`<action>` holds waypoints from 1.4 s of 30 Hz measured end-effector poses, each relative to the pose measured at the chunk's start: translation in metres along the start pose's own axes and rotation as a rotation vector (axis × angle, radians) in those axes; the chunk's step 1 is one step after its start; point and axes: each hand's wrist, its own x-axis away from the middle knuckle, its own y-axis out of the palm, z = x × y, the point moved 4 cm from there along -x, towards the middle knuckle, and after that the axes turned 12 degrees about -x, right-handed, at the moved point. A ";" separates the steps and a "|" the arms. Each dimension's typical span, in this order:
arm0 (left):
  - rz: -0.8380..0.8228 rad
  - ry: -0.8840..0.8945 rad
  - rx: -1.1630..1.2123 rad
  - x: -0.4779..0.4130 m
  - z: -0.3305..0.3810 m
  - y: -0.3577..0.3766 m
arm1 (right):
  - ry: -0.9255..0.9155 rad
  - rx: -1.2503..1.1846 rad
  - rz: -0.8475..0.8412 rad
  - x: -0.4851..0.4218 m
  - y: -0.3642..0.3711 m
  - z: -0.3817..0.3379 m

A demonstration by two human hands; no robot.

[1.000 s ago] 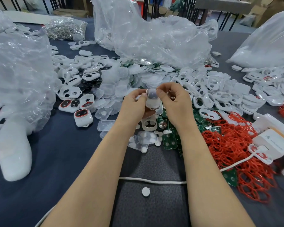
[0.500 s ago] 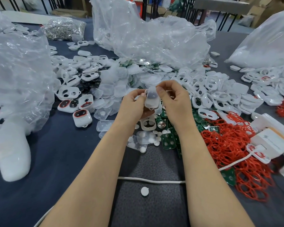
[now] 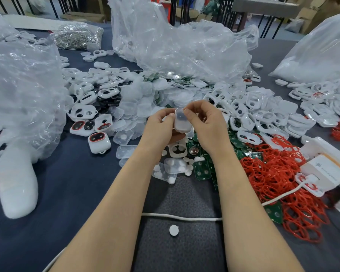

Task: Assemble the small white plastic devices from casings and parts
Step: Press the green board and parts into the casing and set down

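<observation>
Both hands meet above the middle of the table (image 3: 77,183), which is covered in dark cloth. Between them is one small white device (image 3: 182,122), held up off the table with its rounded face toward the camera and a dark round spot showing near its top. The left hand (image 3: 161,126) has its fingers curled round the left side and underside of the device, thumb up by the top edge. The right hand (image 3: 206,124) pinches the top right edge between thumb and forefinger, its other fingers curled behind.

Just under the hands lies an open casing (image 3: 178,149) with two round holes, and near it are green circuit boards (image 3: 201,169) and small white discs (image 3: 187,166). A heap of red rings (image 3: 279,179) spreads to the right, touching the boards, with a white box (image 3: 326,171) at its right edge. Farther off on the right is a wide pile of white casings (image 3: 263,114). On the left sit a few part-built devices (image 3: 98,141) with red rings fitted, beside clear covers (image 3: 126,152).

Large clear plastic bags stand on the left (image 3: 18,85), far centre (image 3: 175,46) and far right (image 3: 322,55). A smaller bag of metal parts (image 3: 77,36) lies far left. Close to the person, a white cord (image 3: 181,216) runs across the cloth between the forearms, with a single white disc (image 3: 173,230) just nearer.
</observation>
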 end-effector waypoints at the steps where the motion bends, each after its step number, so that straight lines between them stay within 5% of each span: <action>1: -0.003 0.002 -0.004 0.000 0.000 0.000 | -0.016 0.029 0.021 0.000 0.000 0.001; 20: -0.060 0.090 -0.006 -0.001 -0.001 0.002 | -0.117 0.182 0.168 0.004 0.004 0.005; 35: 0.033 0.232 -0.203 -0.001 0.001 0.001 | 0.066 0.051 0.140 0.004 0.003 0.004; 42: 0.139 0.165 -0.088 -0.004 0.003 -0.009 | 0.119 0.157 0.128 0.001 -0.018 -0.009</action>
